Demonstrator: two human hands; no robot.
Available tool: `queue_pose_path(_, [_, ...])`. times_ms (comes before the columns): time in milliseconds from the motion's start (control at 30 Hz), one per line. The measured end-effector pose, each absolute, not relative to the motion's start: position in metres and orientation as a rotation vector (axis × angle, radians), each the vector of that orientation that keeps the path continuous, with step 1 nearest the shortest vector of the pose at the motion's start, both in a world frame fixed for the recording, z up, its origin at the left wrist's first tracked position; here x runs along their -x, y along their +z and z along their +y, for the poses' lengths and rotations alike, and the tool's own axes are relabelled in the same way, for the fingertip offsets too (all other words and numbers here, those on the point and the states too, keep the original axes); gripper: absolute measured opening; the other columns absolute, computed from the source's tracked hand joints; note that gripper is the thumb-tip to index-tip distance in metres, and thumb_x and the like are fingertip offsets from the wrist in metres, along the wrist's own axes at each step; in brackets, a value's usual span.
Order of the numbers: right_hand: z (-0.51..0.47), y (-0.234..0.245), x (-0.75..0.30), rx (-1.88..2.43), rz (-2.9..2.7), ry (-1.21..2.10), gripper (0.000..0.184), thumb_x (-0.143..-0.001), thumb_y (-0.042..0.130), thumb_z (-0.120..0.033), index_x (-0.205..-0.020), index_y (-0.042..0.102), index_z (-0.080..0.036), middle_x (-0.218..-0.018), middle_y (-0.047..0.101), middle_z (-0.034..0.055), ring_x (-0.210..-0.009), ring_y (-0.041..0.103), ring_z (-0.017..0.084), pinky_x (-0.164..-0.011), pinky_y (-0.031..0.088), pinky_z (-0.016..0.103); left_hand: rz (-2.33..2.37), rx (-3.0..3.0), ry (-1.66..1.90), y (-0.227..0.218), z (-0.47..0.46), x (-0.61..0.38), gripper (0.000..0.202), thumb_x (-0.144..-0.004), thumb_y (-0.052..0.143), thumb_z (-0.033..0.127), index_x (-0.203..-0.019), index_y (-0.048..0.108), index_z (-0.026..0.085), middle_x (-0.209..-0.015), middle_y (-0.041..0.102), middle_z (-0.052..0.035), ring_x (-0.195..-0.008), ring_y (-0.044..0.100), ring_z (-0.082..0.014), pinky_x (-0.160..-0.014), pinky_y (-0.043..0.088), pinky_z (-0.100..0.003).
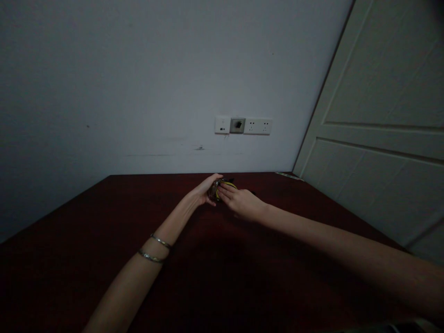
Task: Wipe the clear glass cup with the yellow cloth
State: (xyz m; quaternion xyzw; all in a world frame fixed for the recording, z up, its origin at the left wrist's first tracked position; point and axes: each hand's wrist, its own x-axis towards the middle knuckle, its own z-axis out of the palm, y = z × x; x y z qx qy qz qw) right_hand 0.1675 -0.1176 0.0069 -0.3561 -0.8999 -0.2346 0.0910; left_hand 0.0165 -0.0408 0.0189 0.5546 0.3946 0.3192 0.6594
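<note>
Near the far edge of the dark red table, my two hands meet around a small, dark, shiny round object [213,190] with a yellow edge. My left hand [204,190] wraps it from the left side, thumb toward me and fingers behind. From the right, my right hand [242,201] presses its fingers together against the yellow part. My fingers cover much of the object, and the dim light hides what kind of thing it is. Something black shows just behind the right fingertips.
The dark red tabletop [166,286] runs back to a pale wall [156,83]. Wall sockets [257,126] and a grey switch plate [237,126] sit above the table. A light panelled door [381,101] stands along the right side. A thin patterned strip [289,175] lies at the back right corner.
</note>
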Motion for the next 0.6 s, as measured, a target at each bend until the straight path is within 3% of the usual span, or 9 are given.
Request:
queue_pose_path(100, [-0.126, 0.015, -0.153, 1.222, -2.512, -0.343, 0.050, -0.069, 0.051, -0.003, -0.119, 0.056, -0.007, -0.125, 0.059, 0.0211, -0.120, 0.053, 0.030, -0.087, 0.052, 0.039, 0.989, -1.249, 0.653, 0.025, -0.041, -0.016, 0.037, -0.072, 0.059, 0.053, -0.067, 0.063, 0.017, -0.046, 0.057, -0.0037, -0.039, 0.047, -0.0141, -0.037, 0.036, -0.026])
queue_pose_path(200, [-0.132, 0.023, -0.141, 1.391, -2.291, -0.009, 0.036, -0.068, 0.047, -0.003, -0.097, 0.065, -0.015, -0.096, 0.071, 0.0111, -0.086, 0.065, 0.022, -0.074, 0.049, 0.031, 0.974, -1.294, 0.675, 0.028, -0.042, -0.016, 0.036, -0.072, 0.057, 0.052, -0.074, 0.066, 0.017, -0.048, 0.058, -0.0025, -0.039, 0.047, -0.0135, -0.037, 0.032, -0.023])
queue_pose_path(267, [-0.134, 0.026, -0.137, 1.434, -2.163, 0.127, 0.031, -0.067, 0.046, -0.006, -0.087, 0.067, -0.017, -0.078, 0.070, 0.0058, -0.068, 0.062, 0.017, -0.063, 0.045, 0.027, 0.970, -1.309, 0.675, 0.029, -0.042, -0.016, 0.038, -0.072, 0.056, 0.053, -0.076, 0.067, 0.017, -0.048, 0.058, -0.0023, -0.038, 0.047, -0.0133, -0.037, 0.031, -0.023])
queue_pose_path(367, [-0.131, 0.025, -0.135, 1.357, -1.873, 0.541, 0.027, -0.063, 0.045, -0.009, -0.076, 0.068, -0.016, -0.063, 0.064, 0.0018, -0.056, 0.054, 0.014, -0.052, 0.037, 0.023, 0.968, -1.308, 0.672, 0.027, -0.041, -0.016, 0.042, -0.072, 0.056, 0.056, -0.076, 0.067, 0.016, -0.047, 0.057, -0.0021, -0.036, 0.046, -0.0129, -0.036, 0.030, -0.024])
queue_pose_path(467, [-0.127, 0.022, -0.137, 1.225, -1.644, 0.895, 0.037, -0.056, 0.042, -0.009, -0.080, 0.069, -0.014, -0.064, 0.064, 0.0012, -0.051, 0.051, 0.011, -0.047, 0.035, 0.021, 0.930, -1.287, 0.648, 0.025, -0.038, -0.013, 0.041, -0.072, 0.055, 0.055, -0.078, 0.067, 0.016, -0.050, 0.059, -0.0029, -0.038, 0.048, -0.0134, -0.036, 0.030, -0.023])
queue_pose_path(600, [-0.123, 0.027, -0.146, 1.078, -1.363, 1.247, 0.059, -0.046, 0.041, -0.008, -0.098, 0.069, -0.010, -0.075, 0.071, 0.0053, -0.055, 0.056, 0.012, -0.049, 0.039, 0.021, 0.917, -1.224, 0.616, 0.023, -0.031, -0.005, 0.041, -0.072, 0.055, 0.056, -0.076, 0.066, 0.016, -0.053, 0.062, -0.0047, -0.040, 0.051, -0.0143, -0.036, 0.034, -0.023])
